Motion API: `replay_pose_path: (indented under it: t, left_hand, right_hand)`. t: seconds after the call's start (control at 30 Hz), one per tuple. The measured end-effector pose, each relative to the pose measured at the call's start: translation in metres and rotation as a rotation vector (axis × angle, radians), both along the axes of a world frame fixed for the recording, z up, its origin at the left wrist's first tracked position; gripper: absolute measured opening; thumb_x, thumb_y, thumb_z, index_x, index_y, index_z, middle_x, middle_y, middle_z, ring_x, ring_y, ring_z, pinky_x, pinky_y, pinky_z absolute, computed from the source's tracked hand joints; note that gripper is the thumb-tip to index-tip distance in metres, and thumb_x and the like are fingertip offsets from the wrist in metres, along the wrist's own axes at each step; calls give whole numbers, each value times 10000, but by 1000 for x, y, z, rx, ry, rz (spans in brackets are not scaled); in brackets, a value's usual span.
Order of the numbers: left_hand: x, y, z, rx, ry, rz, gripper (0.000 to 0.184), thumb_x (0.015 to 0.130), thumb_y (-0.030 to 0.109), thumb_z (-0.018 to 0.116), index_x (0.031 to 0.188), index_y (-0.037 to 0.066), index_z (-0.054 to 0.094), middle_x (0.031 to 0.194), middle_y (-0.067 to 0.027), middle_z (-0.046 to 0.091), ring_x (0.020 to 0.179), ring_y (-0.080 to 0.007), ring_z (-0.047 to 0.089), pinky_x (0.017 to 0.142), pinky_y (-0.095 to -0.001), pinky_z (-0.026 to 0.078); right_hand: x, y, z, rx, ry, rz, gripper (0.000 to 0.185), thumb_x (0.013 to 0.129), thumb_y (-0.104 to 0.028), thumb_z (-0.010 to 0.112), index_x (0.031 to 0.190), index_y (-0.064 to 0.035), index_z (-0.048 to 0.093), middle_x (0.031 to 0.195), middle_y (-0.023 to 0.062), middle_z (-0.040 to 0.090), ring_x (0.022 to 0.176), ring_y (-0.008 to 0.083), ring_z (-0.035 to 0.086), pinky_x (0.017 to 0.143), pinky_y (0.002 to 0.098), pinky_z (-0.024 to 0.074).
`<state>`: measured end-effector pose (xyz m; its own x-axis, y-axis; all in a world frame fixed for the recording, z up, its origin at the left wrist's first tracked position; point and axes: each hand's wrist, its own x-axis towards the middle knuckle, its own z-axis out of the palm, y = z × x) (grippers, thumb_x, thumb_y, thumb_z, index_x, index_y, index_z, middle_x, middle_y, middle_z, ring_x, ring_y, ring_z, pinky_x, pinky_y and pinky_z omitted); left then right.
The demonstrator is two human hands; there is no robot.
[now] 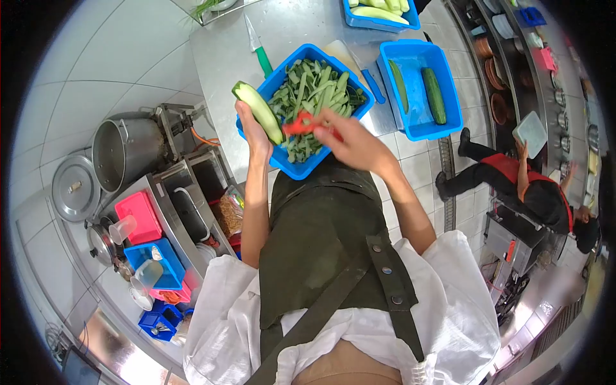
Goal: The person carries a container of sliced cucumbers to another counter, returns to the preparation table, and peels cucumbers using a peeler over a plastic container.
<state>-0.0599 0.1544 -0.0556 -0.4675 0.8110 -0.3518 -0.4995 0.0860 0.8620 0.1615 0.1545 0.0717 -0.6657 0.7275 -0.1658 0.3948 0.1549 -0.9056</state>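
Note:
My left hand (252,133) is wrapped round a mostly peeled zucchini (258,112), which tilts over the left side of a blue tub (307,170). Dark green skin still shows at both of its ends. In my right hand (351,142) is a red peeler (304,123), close to the zucchini's lower end and a little blurred. Whether its blade touches the zucchini, I cannot tell. A heap of green peelings (314,86) fills the tub beneath both hands.
A green-handled knife (263,61) and a blue-handled knife (372,86) lie beside the tub. Two unpeeled zucchini (434,96) rest in the right-hand blue tub (420,133); peeled ones (378,13) fill another behind. A co-worker (513,176) stands at right holding a container.

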Motion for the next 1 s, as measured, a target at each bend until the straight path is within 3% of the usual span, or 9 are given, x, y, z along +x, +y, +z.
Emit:
replay_pose_path:
  t: [0.17, 0.27, 0.37, 0.47, 0.5, 0.7, 0.77, 0.93, 1.0]
  left_hand:
    - [27, -5, 17, 109, 177, -69, 507, 1075, 482, 296, 1249, 62, 522, 967, -64, 601, 837, -170, 607, 743, -328, 513]
    - [16, -4, 7, 159, 223, 30, 502, 1085, 444, 302, 1259, 28, 524, 1125, -59, 582, 1005, -150, 564, 879, -332, 468]
    - [-1, 0, 21, 61, 213, 84, 496, 1078, 464, 308, 1161, 39, 551, 997, -66, 602, 871, -164, 590, 763, -318, 491]
    - [-5, 0, 24, 64, 59, 49, 532, 1067, 507, 300, 1109, 41, 553, 830, -71, 594, 738, -171, 597, 645, -318, 509]
    - [-7, -3, 21, 73, -43, -61, 569, 1058, 535, 285, 1102, 40, 563, 861, -92, 614, 749, -181, 606, 665, -319, 517]
    - [30, -4, 34, 106, 26, -108, 623, 1052, 561, 267, 1339, 59, 499, 1143, -65, 622, 859, -152, 611, 751, -297, 522]
    - [28, -9, 15, 130, 65, -84, 622, 1053, 559, 270, 1341, 57, 497, 1144, -66, 624, 861, -157, 614, 757, -298, 522]
    - [-5, 1, 4, -20, 54, 85, 557, 1057, 539, 288, 1146, 52, 543, 978, -91, 621, 888, -197, 618, 745, -362, 522]
    - [-9, -2, 16, -29, 27, 65, 537, 1057, 534, 298, 1095, 57, 542, 925, -92, 607, 861, -204, 607, 730, -385, 520]
  right_hand:
    - [-49, 41, -37, -34, 204, -242, 197, 1021, -212, 531, 1099, -31, 519, 704, 103, 529, 635, 148, 486, 588, 320, 390]
    - [-35, 14, -45, 0, 196, -158, 206, 1010, -225, 532, 1091, -36, 530, 688, 124, 546, 612, 245, 535, 617, 391, 434]
    - [2, -19, -36, -80, -72, 226, 209, 1006, -239, 544, 1073, -42, 548, 693, 108, 531, 621, 230, 506, 632, 390, 438]
    - [9, -17, -31, -83, 49, -11, 198, 1002, -238, 549, 1070, -53, 568, 679, 93, 531, 620, 195, 502, 619, 369, 438]
    - [6, -4, -26, -99, 95, -62, 199, 1016, -218, 542, 1131, -58, 570, 699, 16, 480, 632, 115, 448, 595, 291, 379]
    - [-56, 42, -48, -4, 277, -278, 175, 1030, -208, 515, 1113, -57, 546, 669, 7, 446, 603, 96, 403, 552, 286, 335]
    - [-56, 28, -49, 17, 274, -264, 204, 1009, -219, 520, 1124, -50, 523, 712, 141, 586, 613, 250, 567, 598, 380, 442]
    - [6, -20, -15, -93, -65, 153, 217, 1002, -230, 544, 1133, -58, 564, 839, 178, 654, 759, 383, 628, 682, 417, 481]
    - [8, -28, -10, -48, -30, 14, 185, 1006, -229, 553, 1111, -78, 572, 696, 139, 540, 640, 218, 542, 602, 364, 420]
